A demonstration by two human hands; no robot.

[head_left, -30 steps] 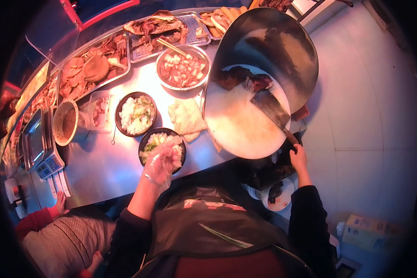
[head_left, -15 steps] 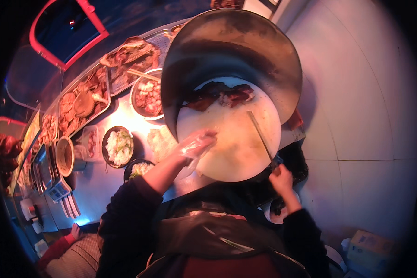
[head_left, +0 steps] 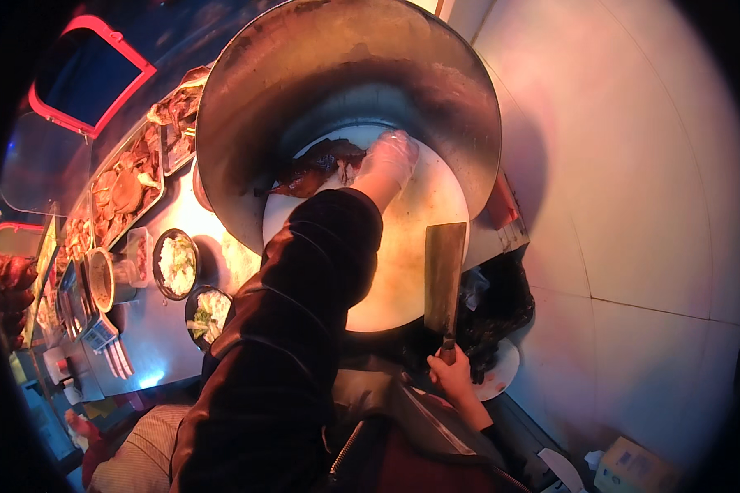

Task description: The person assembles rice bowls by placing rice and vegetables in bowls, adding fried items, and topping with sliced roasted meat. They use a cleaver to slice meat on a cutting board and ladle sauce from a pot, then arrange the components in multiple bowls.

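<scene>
gripping a cleaver (head_left: 444, 275) in curled right fingers (head_left: 439, 372) — bending gloved left fingers (head_left: 395, 143) at the roast meat (head_left: 316, 168) — cannot tell whether grasping.

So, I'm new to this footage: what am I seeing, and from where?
No machine here: a person works with two hands. A wide camera on their head looks down, so straight edges bend. The left hand, in a clear glove, is at the right end of the dark roasted meat on a round white board. The right hand grips a cleaver by its handle. A curved metal guard stands round the board's far side. To the left, on the metal counter, are black bowls of rice and greens.
</scene>
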